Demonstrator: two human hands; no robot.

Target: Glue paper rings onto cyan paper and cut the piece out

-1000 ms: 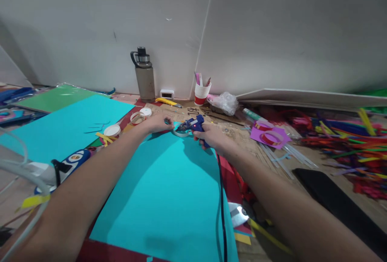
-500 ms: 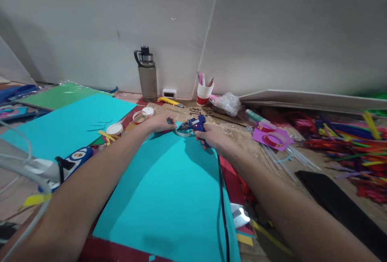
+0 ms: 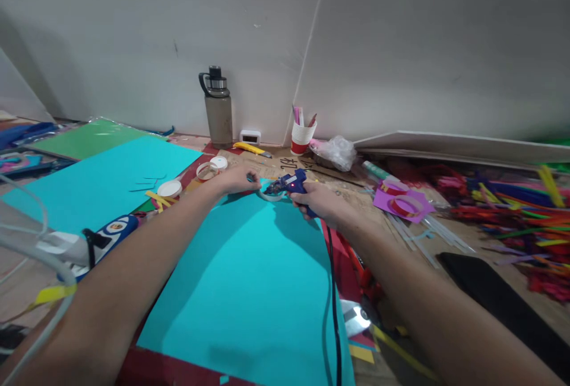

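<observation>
My right hand (image 3: 321, 201) is wrapped round the grip of a blue hot glue gun (image 3: 297, 179) with a small red light on its side. Its nozzle points left, over a pale paper ring (image 3: 271, 197) at the far end of a turquoise sheet (image 3: 249, 279). Just left of the ring, my left hand (image 3: 240, 179) is closed in a pinch; whatever lies between its fingertips is too small to make out. From the gun a black cord (image 3: 333, 303) runs down across the sheet's right side.
Behind stand a bottle (image 3: 218, 113), a yellow utility knife (image 3: 250, 148) and a paper cup of pens (image 3: 303, 136). Purple paper (image 3: 416, 212) with rings, clear glue sticks (image 3: 449, 234) and a black slab (image 3: 499, 309) lie right. Scissors (image 3: 355, 318) rest beside the sheet.
The glue gun and my right hand have shifted slightly to the right and tilted a little. My left hand stays pinched by the ring. The whole view has moved very slightly.
</observation>
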